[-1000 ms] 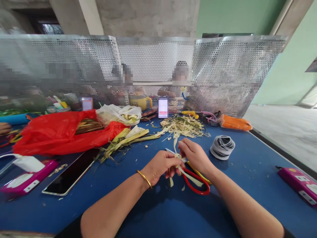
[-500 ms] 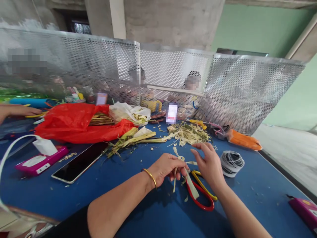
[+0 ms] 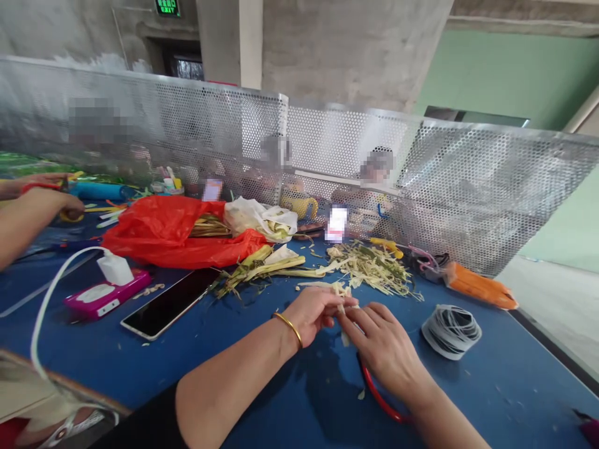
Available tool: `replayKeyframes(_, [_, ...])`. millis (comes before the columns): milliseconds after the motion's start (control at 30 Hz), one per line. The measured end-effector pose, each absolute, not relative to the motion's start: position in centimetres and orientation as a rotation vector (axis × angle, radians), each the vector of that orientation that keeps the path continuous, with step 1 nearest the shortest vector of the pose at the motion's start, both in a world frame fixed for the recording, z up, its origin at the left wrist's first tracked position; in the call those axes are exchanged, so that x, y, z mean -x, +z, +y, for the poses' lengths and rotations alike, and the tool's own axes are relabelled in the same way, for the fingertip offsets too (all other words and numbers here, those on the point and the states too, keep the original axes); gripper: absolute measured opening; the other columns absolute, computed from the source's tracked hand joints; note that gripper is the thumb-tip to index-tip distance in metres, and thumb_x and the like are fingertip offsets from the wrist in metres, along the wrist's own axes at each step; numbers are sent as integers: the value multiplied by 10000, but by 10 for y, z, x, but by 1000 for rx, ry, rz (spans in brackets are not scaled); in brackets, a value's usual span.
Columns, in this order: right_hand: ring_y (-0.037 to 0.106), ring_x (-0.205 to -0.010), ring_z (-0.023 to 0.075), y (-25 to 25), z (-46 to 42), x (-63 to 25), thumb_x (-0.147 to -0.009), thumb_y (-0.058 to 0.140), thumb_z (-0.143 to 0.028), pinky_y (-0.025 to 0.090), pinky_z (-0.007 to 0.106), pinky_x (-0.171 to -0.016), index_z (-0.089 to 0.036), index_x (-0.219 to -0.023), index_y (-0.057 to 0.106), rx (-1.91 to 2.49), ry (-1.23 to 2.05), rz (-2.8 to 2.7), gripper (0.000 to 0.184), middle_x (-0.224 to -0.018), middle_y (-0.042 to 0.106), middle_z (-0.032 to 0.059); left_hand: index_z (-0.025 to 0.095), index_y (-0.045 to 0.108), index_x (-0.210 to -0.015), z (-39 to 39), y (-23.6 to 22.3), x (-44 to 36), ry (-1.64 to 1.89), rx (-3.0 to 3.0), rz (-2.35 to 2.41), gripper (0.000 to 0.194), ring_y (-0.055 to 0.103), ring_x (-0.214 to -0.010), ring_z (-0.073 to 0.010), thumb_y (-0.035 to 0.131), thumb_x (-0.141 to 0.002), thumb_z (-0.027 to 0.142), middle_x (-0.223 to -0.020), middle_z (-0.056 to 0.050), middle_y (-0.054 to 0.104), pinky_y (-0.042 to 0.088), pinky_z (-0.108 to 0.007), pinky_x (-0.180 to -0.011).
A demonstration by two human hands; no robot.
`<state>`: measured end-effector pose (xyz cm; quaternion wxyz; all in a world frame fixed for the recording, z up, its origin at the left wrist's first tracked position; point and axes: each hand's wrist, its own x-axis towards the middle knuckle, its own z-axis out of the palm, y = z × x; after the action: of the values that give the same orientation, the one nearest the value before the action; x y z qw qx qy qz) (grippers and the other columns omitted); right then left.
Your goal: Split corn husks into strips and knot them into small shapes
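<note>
My left hand [image 3: 311, 312], with a gold bangle [image 3: 289, 328] on the wrist, pinches a small knotted bundle of pale plant strips [image 3: 340, 290] over the blue table. Close against it, my right hand [image 3: 386, 343] has its fingertips on the same strips; its thumb is mostly hidden. A strip end hangs between the two hands. Beneath my right hand lie scissors, of which only a red handle loop [image 3: 378, 393] shows. To its right stands a wound coil of grey-white cord [image 3: 452, 332].
Beyond my hands lie a heap of shredded plant strips [image 3: 374, 269], stalks [image 3: 262, 267] and a red plastic bag [image 3: 150, 232]. A phone [image 3: 168, 305] and a purple power strip [image 3: 107, 296] are at left. A co-worker's hands [image 3: 51, 199] work at far left. A perforated metal screen [image 3: 337, 140] crosses the back.
My right hand has come down and left onto the strips, from being raised apart with fingers spread. It now covers most of the scissors. The view has shifted slightly; the co-worker's hands reach further in.
</note>
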<state>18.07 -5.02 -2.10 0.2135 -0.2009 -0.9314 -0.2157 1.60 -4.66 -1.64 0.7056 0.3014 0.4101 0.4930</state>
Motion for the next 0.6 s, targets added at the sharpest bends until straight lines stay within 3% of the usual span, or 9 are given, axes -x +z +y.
replayKeyframes(200, [580, -780, 172, -25, -56, -184, -908, 402, -73, 431, 353, -808, -156, -964, 595, 484, -411, -2467, 217, -845, 655, 71, 87, 697, -776, -47, -20, -16, 1076, -745, 888, 146, 613, -659, -100, 734, -674, 186, -782, -104, 699, 273, -142, -404])
replayKeyframes(600, [595, -703, 162, -19, -69, -176, -852, 439, -66, 455, 344, -776, -167, -965, 583, 389, -357, -2351, 209, -764, 660, 47, 72, 712, -809, -50, -13, -17, 1115, -796, 949, 217, 668, -776, -163, 712, -688, 252, -923, -163, 715, 227, -148, -365])
